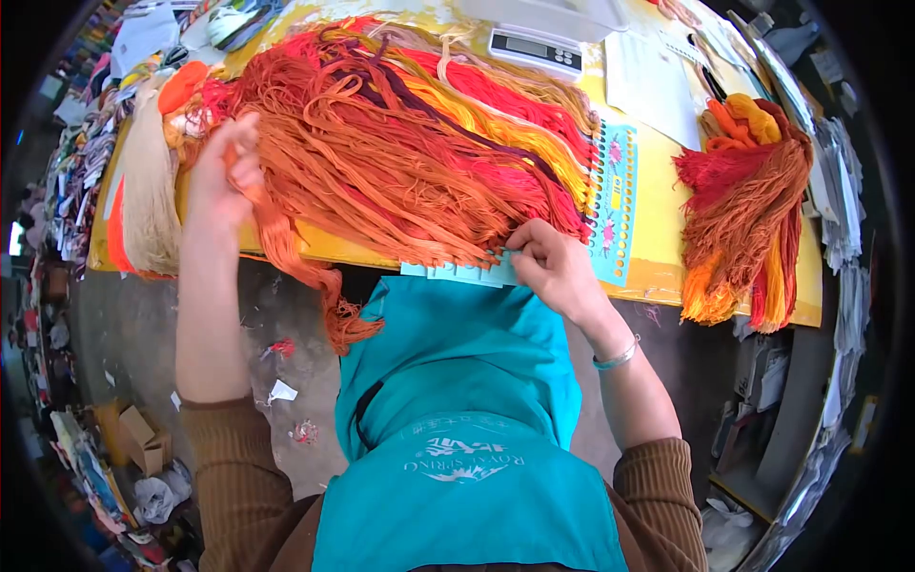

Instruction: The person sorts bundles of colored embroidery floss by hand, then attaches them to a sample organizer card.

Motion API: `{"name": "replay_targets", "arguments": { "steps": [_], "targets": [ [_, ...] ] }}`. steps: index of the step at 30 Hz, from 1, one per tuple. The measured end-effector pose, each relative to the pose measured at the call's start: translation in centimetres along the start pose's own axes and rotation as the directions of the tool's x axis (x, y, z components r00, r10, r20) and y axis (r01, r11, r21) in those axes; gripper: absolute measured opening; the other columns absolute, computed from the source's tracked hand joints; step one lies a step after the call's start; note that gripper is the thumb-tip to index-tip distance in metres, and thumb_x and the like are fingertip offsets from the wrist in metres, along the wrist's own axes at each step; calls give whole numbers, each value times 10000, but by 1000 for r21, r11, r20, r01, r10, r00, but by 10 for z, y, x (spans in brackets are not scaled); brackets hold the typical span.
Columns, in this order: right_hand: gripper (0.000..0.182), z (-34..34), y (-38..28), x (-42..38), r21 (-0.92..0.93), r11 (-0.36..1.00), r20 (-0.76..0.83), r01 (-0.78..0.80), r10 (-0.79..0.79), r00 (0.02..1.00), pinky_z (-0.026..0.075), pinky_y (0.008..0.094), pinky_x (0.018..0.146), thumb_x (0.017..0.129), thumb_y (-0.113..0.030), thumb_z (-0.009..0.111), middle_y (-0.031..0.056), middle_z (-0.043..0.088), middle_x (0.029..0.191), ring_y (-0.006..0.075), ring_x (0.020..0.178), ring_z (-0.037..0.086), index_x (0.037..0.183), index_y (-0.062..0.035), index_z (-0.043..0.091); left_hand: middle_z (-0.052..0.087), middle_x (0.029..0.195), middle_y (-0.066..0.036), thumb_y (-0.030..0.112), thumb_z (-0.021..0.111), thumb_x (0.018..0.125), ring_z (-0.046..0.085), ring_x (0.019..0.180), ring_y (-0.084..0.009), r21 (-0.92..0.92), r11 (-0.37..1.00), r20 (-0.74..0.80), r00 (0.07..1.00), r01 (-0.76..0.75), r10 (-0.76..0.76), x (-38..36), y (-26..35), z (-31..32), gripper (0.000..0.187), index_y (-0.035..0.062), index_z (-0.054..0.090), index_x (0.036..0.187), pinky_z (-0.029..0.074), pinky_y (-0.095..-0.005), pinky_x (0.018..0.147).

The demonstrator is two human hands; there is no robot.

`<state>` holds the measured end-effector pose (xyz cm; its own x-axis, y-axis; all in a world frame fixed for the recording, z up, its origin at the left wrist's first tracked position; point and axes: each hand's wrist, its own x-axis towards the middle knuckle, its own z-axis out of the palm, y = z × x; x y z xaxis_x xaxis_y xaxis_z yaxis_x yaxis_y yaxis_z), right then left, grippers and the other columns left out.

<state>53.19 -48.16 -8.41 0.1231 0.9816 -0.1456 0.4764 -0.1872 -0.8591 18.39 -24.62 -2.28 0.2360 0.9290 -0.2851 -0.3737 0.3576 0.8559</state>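
Note:
A thick spread of long thread hanks [372, 162] in rust orange, red, yellow and dark purple covers the middle of the table. My left hand [232, 167], slightly blurred, is raised at the left end of the spread with fingers curled round an orange thread hank [276, 234]. That hank drops over the table's front edge, its loose end hanging below. At the front edge, my right hand [553, 262] pinches beside the orange thread ends and a light blue card [457, 274]. What lies between its fingertips is hidden.
A light blue punched card with flowers [615, 205] lies under the right end of the threads. A digital scale [536, 52] and white paper [648, 86] lie behind. More hanks [748, 210] hang over the right edge; a cream hank [152, 181] lies at left.

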Motion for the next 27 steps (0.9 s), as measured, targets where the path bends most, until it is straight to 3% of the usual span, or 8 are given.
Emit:
{"name": "replay_targets", "arguments": {
  "steps": [2,4,7,10,12,15,17,27],
  "targets": [
    [160,0,-1,-2,9,1000,-16,-5,5,1000,487,363,587,802,-129,593,91,627,666,257,616,634,934,-44,626,651,915,2,298,564,952,439,590,-33,78,997,5,1000,10,-10,-27,-22,22,413,20,565,1257,338,-174,502],
    [152,0,-5,-5,-82,996,-33,19,-22,999,492,349,588,816,-125,595,98,633,680,239,619,636,937,-40,632,664,1148,-95,326,492,988,635,890,-114,-15,995,243,966,94,-88,-55,-45,40,447,15,518,1308,466,-208,679],
    [147,8,7,-5,96,995,-72,25,-18,997,492,335,586,836,-131,599,103,637,691,218,609,630,940,-35,635,498,1381,-203,285,420,1015,516,1252,-287,-226,946,357,924,231,-140,-98,-78,79,495,-48,407,1381,475,-373,978],
    [91,14,-11,-13,87,991,-175,99,-82,981,477,283,567,862,-68,616,90,640,704,147,596,604,936,-19,633,405,1466,-199,327,403,1012,396,1365,-289,-260,914,445,879,312,-174,-121,-105,101,558,-43,346,1427,380,-429,1090],
    [52,27,-28,-26,233,957,-302,176,-101,948,441,215,548,883,-17,623,27,641,741,47,606,538,933,-7,633,386,1484,-182,335,385,1012,377,1376,-269,-259,903,462,865,343,-196,-130,-118,111,555,-36,361,1423,337,-433,1112],
    [94,48,-53,-37,629,769,-147,112,-24,989,407,177,562,893,-40,645,-27,625,838,2,645,481,983,-17,630,397,1476,-189,318,390,1002,376,1372,-255,-264,897,499,846,354,-186,-139,-135,119,551,-60,389,1402,289,-412,1136],
    [133,58,-55,-35,700,714,-27,29,-15,1000,460,191,699,903,-27,642,-15,625,915,37,774,554,1033,-11,621,396,1473,-200,309,378,1002,369,1373,-253,-223,932,553,825,285,-120,-140,-145,119,565,-102,382,1391,266,-391,1148],
    [82,79,-37,-47,909,414,34,-55,58,998,329,181,446,964,-97,574,59,685,832,39,508,449,985,-28,612,503,1381,-192,283,387,994,502,1235,-238,-203,932,475,862,302,-176,-149,-158,103,514,-102,484,1320,363,-375,1072]
  ]
}}
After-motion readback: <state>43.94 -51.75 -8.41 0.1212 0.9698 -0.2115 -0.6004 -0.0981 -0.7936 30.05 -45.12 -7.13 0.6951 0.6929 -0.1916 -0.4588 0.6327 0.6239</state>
